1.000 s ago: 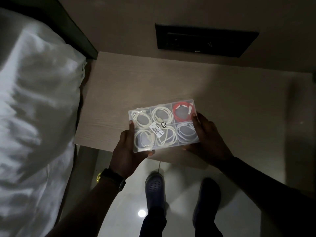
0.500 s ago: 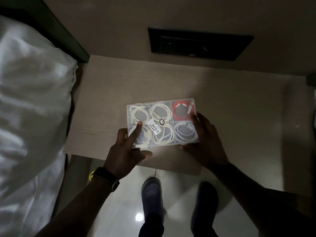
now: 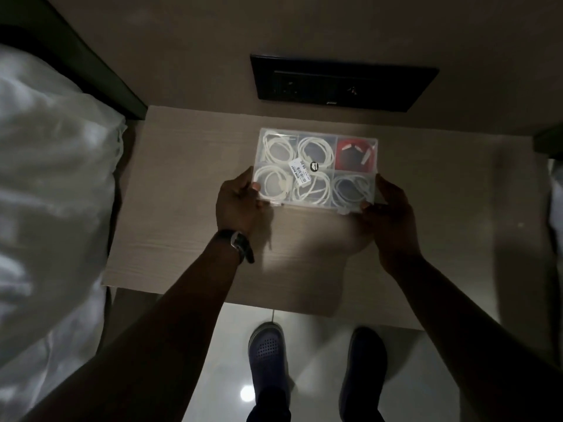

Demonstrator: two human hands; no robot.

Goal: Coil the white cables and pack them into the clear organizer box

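The clear organizer box (image 3: 316, 134) is over the light wooden table (image 3: 189, 184), its lid shut, a barcode sticker on top. Several compartments hold coiled white cables (image 3: 277, 146); the far right one holds a red cable (image 3: 355, 153). My left hand (image 3: 236, 202) grips the box's near left corner, thumb on the lid. My right hand (image 3: 388, 213) grips its near right corner. Whether the box rests on the table or hangs just above it, I cannot tell.
A bed with white bedding (image 3: 51, 193) borders the table on the left. A black switch panel (image 3: 341, 82) sits on the wall behind. My two dark shoes (image 3: 266, 345) stand on the glossy floor below the table's near edge.
The box has moved farther from me, over the table's middle. My left hand shifted from under and on top of the lid to the near left corner; my arms have stretched out.
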